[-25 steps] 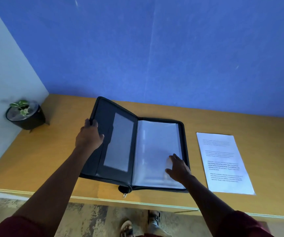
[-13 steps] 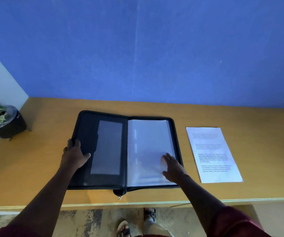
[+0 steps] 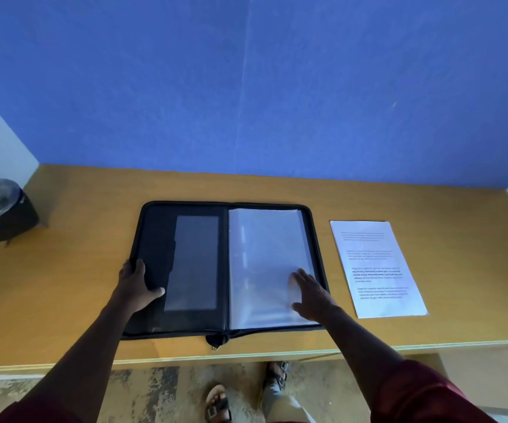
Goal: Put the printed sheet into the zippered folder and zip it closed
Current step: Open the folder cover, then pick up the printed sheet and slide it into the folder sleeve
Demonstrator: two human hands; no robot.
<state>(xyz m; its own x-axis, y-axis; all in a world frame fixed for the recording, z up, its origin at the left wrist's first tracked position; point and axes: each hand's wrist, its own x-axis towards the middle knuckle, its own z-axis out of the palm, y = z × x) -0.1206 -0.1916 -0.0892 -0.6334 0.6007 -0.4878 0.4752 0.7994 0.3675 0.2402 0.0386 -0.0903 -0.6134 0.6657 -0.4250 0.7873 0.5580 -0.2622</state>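
The black zippered folder lies open flat on the wooden desk. Its left cover has a clear pocket; its right half holds a stack of clear sleeves. My left hand rests flat on the left cover near its outer edge, thumb spread towards the pocket. My right hand lies flat on the lower right of the sleeves, fingers apart. The printed sheet lies on the desk just right of the folder, untouched. The zipper pull hangs at the spine's near end.
A small potted plant stands in the desk's far left corner. A blue wall runs behind the desk, with white side panels left and right. The desk's front edge is just below the folder, and my sandalled feet show on the floor underneath.
The left cover, held raised a second ago, now lies flat on the desk with my left hand on it. My right hand stays on the sleeves.
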